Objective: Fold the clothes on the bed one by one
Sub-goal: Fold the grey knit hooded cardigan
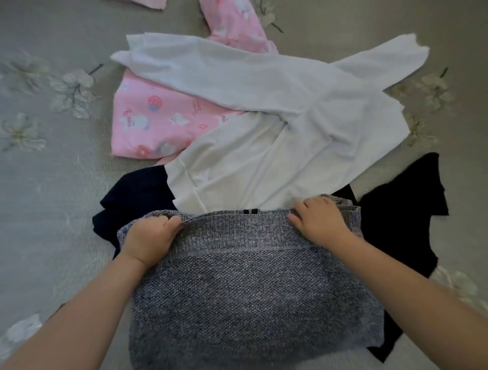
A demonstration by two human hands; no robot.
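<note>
A grey knitted garment (250,295) lies in front of me on the bed, partly folded, with its far edge doubled over. My left hand (149,237) grips that far edge at its left corner, fingers curled into the fabric. At the right corner, my right hand (318,220) holds the same edge with its fingers curled round it. Beyond the grey garment lies a white long-sleeved top (264,118) with its sleeves spread. Under the white top there is a pink printed garment (155,116). A black garment (401,216) and a dark navy one (132,198) lie beneath the grey one.
The bed is covered by a grey-green sheet with pale flower prints (52,158). Another bit of pink cloth (150,3) shows at the top edge. Bare sheet lies to the left and the far right of the pile.
</note>
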